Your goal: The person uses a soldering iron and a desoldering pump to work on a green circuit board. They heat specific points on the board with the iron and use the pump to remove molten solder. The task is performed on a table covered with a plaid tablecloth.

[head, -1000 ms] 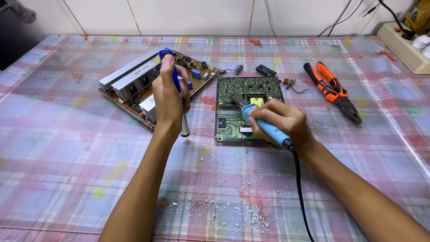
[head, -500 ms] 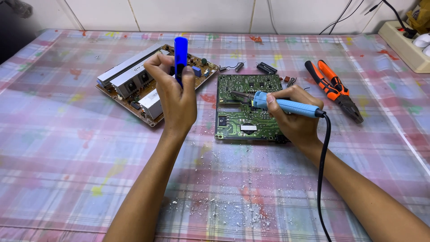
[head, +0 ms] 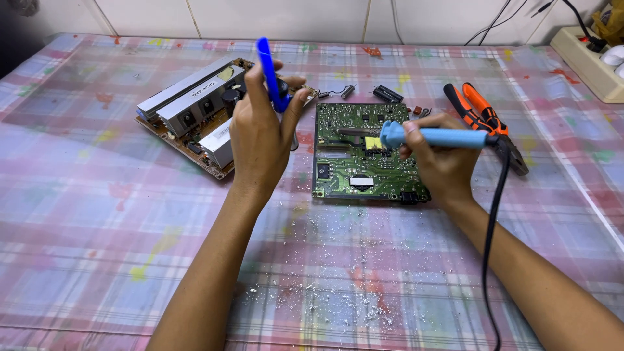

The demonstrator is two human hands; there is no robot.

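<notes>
My left hand [head: 260, 140] holds a blue desoldering pump [head: 272, 75] upright, just left of a green circuit board [head: 364, 153] lying flat on the table. My right hand [head: 442, 162] grips a soldering iron with a light blue handle [head: 435, 136]. The iron lies nearly level over the board, its tip pointing left above the board's upper middle. A black cord [head: 491, 234] runs from the iron along my right forearm.
A second board with silver heat sinks [head: 195, 114] lies to the left. Orange-handled pliers [head: 484, 120] rest right of the green board. A power strip [head: 595, 62] sits at the far right corner. Small loose parts [head: 387, 94] and solder crumbs [head: 338, 305] dot the plaid tablecloth.
My left hand raised the pump from the table to upright. My right hand swung the iron from pointing down at the board to nearly level, and shifted right.
</notes>
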